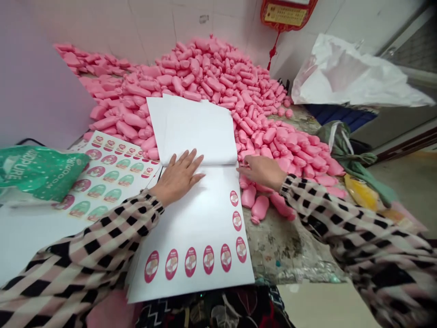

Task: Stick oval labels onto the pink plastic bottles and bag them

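Observation:
A sticker sheet (200,214) lies on a stack of sheets in front of me, with oval pink stickers along its bottom and right edges and bare white backing elsewhere. Its far part is folded over, showing a plain white back (200,132). My left hand (179,175) rests flat by the left end of the fold, fingers spread. At the fold's right end is my right hand (261,172), palm down with its fingers extended, close to the sheet's edge and the pink bottles (211,82). Whether its fingertips touch the paper, I cannot tell.
Pink bottle-shaped pieces are heaped against the wall. More sticker sheets (111,175) lie at left beneath a green printed bag (41,173). A white plastic bag (351,75) stands at back right, near a dark green tied bag (341,141) and a yellow package (362,191).

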`<move>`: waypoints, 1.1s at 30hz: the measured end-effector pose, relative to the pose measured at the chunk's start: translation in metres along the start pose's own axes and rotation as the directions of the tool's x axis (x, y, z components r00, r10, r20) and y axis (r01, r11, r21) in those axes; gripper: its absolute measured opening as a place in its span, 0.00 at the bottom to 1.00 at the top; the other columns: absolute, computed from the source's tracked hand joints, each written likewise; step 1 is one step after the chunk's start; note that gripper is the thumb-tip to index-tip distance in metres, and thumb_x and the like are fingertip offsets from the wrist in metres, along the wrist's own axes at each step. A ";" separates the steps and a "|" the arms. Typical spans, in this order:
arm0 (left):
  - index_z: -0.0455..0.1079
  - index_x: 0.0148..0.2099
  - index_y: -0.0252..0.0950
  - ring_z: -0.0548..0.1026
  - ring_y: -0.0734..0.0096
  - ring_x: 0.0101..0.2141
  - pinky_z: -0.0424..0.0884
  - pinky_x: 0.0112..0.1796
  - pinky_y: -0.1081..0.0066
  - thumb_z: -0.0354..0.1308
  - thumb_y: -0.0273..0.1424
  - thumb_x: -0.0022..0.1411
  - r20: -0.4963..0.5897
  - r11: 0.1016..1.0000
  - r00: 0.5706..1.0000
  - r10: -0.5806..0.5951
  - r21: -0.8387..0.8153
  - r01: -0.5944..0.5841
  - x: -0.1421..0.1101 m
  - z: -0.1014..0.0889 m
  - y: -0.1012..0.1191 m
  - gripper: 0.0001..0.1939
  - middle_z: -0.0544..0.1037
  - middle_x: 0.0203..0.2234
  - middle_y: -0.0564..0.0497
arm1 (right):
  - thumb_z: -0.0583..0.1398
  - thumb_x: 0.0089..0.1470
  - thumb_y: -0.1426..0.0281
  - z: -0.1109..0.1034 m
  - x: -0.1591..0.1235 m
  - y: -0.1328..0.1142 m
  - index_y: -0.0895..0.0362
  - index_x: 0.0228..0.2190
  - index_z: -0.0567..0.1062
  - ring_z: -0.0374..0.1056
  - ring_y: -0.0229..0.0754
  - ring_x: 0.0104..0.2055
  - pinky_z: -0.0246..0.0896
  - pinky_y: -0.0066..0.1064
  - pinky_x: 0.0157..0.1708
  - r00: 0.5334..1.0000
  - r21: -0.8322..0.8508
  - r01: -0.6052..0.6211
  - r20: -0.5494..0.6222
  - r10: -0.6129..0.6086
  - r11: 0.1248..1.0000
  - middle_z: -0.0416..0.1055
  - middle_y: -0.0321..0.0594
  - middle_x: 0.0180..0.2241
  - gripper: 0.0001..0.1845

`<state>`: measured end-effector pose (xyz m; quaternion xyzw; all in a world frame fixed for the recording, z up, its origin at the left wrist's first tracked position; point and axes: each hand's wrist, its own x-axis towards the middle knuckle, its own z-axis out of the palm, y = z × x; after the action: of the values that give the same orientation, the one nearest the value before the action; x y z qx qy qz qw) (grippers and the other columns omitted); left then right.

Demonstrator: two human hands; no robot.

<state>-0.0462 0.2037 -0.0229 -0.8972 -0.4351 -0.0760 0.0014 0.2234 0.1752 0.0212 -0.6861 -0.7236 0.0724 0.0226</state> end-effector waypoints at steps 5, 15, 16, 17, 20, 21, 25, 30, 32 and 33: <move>0.55 0.64 0.36 0.51 0.51 0.63 0.49 0.58 0.47 0.38 0.44 0.68 0.120 0.996 0.990 0.079 -0.041 -0.075 -0.044 0.001 0.038 0.28 0.51 0.64 0.39 | 0.62 0.44 0.60 0.034 -0.022 0.009 0.58 0.40 0.71 0.69 0.52 0.38 0.59 0.37 0.35 0.971 0.355 -0.223 -0.001 0.239 0.908 0.74 0.48 0.35 0.22; 0.61 0.60 0.40 0.55 0.47 0.61 0.54 0.55 0.41 0.49 0.37 0.65 0.175 0.995 0.982 0.076 -0.076 -0.064 -0.104 -0.002 0.070 0.22 0.57 0.62 0.38 | 0.59 0.46 0.65 0.018 -0.066 -0.010 0.57 0.48 0.67 0.65 0.36 0.29 0.62 0.27 0.25 0.973 0.812 -0.019 -0.120 0.198 0.583 0.69 0.37 0.35 0.25; 0.62 0.60 0.39 0.55 0.47 0.61 0.53 0.55 0.41 0.49 0.36 0.65 0.169 0.992 0.983 0.075 -0.108 -0.057 -0.105 -0.004 0.074 0.22 0.57 0.62 0.38 | 0.61 0.45 0.65 0.015 -0.075 -0.013 0.57 0.46 0.69 0.64 0.35 0.30 0.62 0.27 0.27 0.972 0.854 0.022 -0.141 0.190 0.519 0.68 0.37 0.34 0.24; 0.62 0.60 0.39 0.55 0.47 0.61 0.53 0.55 0.41 0.49 0.36 0.65 0.153 0.985 0.986 0.067 -0.169 -0.041 -0.105 -0.006 0.080 0.22 0.58 0.61 0.38 | 0.62 0.43 0.65 0.014 -0.084 -0.017 0.58 0.44 0.70 0.63 0.35 0.31 0.61 0.27 0.28 0.970 0.891 0.055 -0.154 0.187 0.450 0.68 0.36 0.33 0.23; 0.61 0.60 0.39 0.61 0.55 0.59 0.57 0.56 0.49 0.49 0.39 0.64 0.119 0.795 0.991 -0.054 -0.595 0.114 -0.103 -0.017 0.108 0.23 0.64 0.59 0.40 | 0.62 0.45 0.62 0.014 -0.113 -0.032 0.56 0.43 0.70 0.61 0.34 0.27 0.58 0.26 0.25 0.980 0.959 0.052 -0.103 0.171 0.280 0.67 0.34 0.29 0.21; 0.62 0.60 0.40 0.65 0.57 0.57 0.61 0.55 0.52 0.50 0.40 0.64 0.151 0.613 0.983 -0.106 -0.768 0.184 -0.102 -0.022 0.119 0.23 0.67 0.57 0.42 | 0.61 0.46 0.61 0.017 -0.122 -0.039 0.55 0.43 0.70 0.60 0.34 0.26 0.57 0.26 0.24 0.982 0.973 0.040 -0.080 0.171 0.229 0.67 0.33 0.28 0.21; 0.64 0.55 0.39 0.78 0.64 0.38 0.73 0.42 0.62 0.55 0.40 0.62 0.375 -0.255 0.918 -0.132 -0.908 0.334 -0.103 -0.038 0.154 0.21 0.76 0.45 0.44 | 0.61 0.49 0.59 0.036 -0.149 -0.068 0.51 0.43 0.68 0.60 0.34 0.25 0.58 0.26 0.24 0.972 0.995 0.073 -0.087 0.218 0.068 0.64 0.31 0.27 0.20; 0.69 0.45 0.34 0.76 0.72 0.25 0.71 0.31 0.71 0.61 0.36 0.57 0.469 -0.425 0.869 -0.158 -0.827 0.369 -0.115 -0.042 0.153 0.15 0.76 0.28 0.49 | 0.60 0.51 0.61 0.046 -0.161 -0.074 0.52 0.44 0.70 0.63 0.36 0.34 0.62 0.29 0.35 0.975 0.986 0.098 -0.122 0.188 0.132 0.68 0.36 0.35 0.18; 0.70 0.45 0.34 0.73 0.75 0.23 0.68 0.29 0.72 0.60 0.37 0.58 0.470 -0.345 0.871 -0.141 -0.848 0.402 -0.124 -0.042 0.144 0.15 0.74 0.23 0.52 | 0.62 0.49 0.61 0.043 -0.166 -0.066 0.52 0.45 0.70 0.63 0.37 0.34 0.62 0.29 0.34 0.993 0.976 0.043 -0.065 0.094 0.215 0.69 0.36 0.36 0.21; 0.71 0.45 0.34 0.72 0.76 0.23 0.67 0.28 0.73 0.60 0.37 0.58 0.473 -0.301 0.871 -0.130 -0.856 0.420 -0.128 -0.043 0.140 0.15 0.74 0.23 0.53 | 0.62 0.48 0.61 0.042 -0.170 -0.061 0.52 0.45 0.71 0.63 0.37 0.33 0.61 0.29 0.33 1.000 0.968 0.010 -0.015 0.017 0.251 0.69 0.36 0.36 0.21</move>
<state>-0.0207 0.0134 0.0106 -0.4293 -0.4067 -0.2962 -0.7501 0.1670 0.0000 -0.0005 -0.5312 -0.5262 0.4925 0.4455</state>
